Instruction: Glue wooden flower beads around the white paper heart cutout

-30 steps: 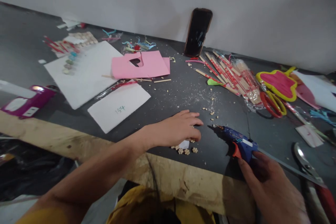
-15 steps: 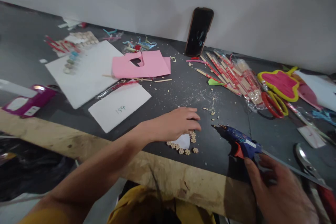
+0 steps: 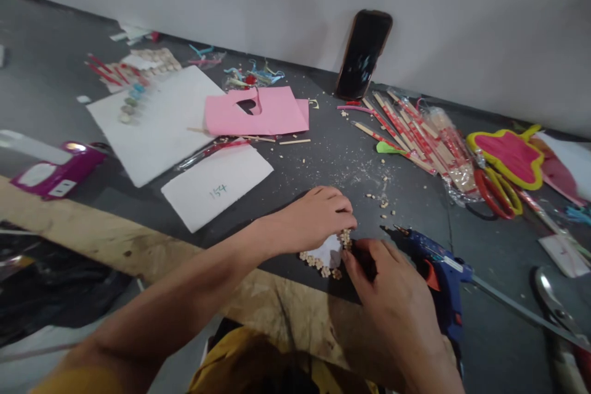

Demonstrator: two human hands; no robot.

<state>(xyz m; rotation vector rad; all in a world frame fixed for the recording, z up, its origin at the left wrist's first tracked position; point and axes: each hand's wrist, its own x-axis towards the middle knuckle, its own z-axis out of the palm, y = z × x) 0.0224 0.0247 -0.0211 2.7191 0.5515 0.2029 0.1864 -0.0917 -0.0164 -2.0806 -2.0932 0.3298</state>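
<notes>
A small white piece (image 3: 329,253) lies near the table's front edge, bordered by small flower-shaped wooden pieces (image 3: 318,263). Over its far side rests my left hand (image 3: 318,215), fingers bent down at the rim, with the tips partly hidden. My right hand (image 3: 392,283) is at the right side of the border, thumb and forefinger closed around a small wooden flower (image 3: 347,245); the other fingers curl out of sight. Just right of this hand, a blue glue gun (image 3: 441,261) with an orange trigger lies on the table, its nozzle toward the far left and a glue stick (image 3: 517,305) trailing behind.
A phone (image 3: 364,54) leans against the wall. Wrapped chopsticks (image 3: 415,129), scissors (image 3: 498,192) and a pink-yellow star shape (image 3: 505,157) lie right. Pink paper (image 3: 272,112), white card (image 3: 217,188) and a purple device (image 3: 60,169) are left. Crumbs dot the middle.
My right hand has left the glue gun and moved left to the flower border. A loose wooden flower there is now at its fingers. My left hand stays over the white piece.
</notes>
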